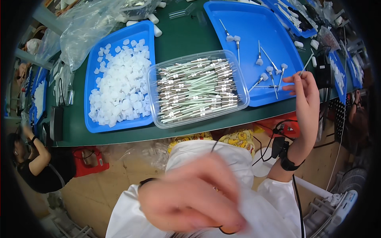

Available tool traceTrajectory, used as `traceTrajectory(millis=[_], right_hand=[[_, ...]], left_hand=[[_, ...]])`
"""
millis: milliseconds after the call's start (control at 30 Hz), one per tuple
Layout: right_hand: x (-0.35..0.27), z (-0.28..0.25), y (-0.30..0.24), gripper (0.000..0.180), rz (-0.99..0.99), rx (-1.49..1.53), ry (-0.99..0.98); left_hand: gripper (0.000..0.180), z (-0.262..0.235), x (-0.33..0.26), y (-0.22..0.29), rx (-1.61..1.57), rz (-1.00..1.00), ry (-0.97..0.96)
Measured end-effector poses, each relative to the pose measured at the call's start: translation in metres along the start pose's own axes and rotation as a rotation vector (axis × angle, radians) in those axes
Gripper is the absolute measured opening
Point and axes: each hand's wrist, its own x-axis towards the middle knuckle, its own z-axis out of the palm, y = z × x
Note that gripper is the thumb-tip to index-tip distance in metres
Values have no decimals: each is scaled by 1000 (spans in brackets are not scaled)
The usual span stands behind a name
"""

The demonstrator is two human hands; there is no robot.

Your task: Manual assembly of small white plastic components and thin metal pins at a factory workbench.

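1. The slim, straight, pale rod [308, 63] is at the right, by the right edge of a blue plastic tray [254, 31]; it leans with its free end toward the far right.
2. The right hand [305, 91] has its fingers narrowed around the rod's near end; the exact contact is too small to make out.
3. The left hand [194, 194] is blurred, near the wearer's white clothing [274, 202]; I cannot tell whether its fingers hold anything.
4. The rod looks light and fairly stiff, likely smooth enough to roll between fingertips; a light pinch near the middle of the shaft should steady it, while pressure on a thin tip could bend it.
5. The many pale green rods with brown and white sections [198, 85] lie tightly crossed in a clear plastic tub [239, 77] on the green desk [174, 39]; they may snag on each other, so one is best taken by an exposed end.
6. The rods with whitish, knobbed heads [259, 61] lie scattered in the right tray; the small, translucent white plastic pieces [127, 87] heaped in the left blue tray [115, 127] look light and perhaps slippery; their flat sides should suit a fingertip pinch.
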Motion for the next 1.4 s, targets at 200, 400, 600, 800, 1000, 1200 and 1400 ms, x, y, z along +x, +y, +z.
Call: traceTrajectory(millis=[200,400,600,800,1000,1200,1400], right_hand=[[9,5,19,16,13,-102,-154],[12,10,15,15,-2,-259,-182],[9,18,7,13,-95,-585,-87],[13,20,10,13,-206,-678,-93],[15,23,10,12,-141,-672,-36],[19,13,8,13,-76,-640,0],[23,0,9,13,-116,-479,173]], left_hand=[[23,59,34,-23,-699,-381,-398],[20,84,33,-19,-1006,-722,-415],[17,85,29,-6,-956,-806,-297],[19,71,27,12,-141,-349,-2],[29,88,23,11,699,159,500],[35,65,-2,15,594,45,30],[25,40,7,-11,625,300,-118]])
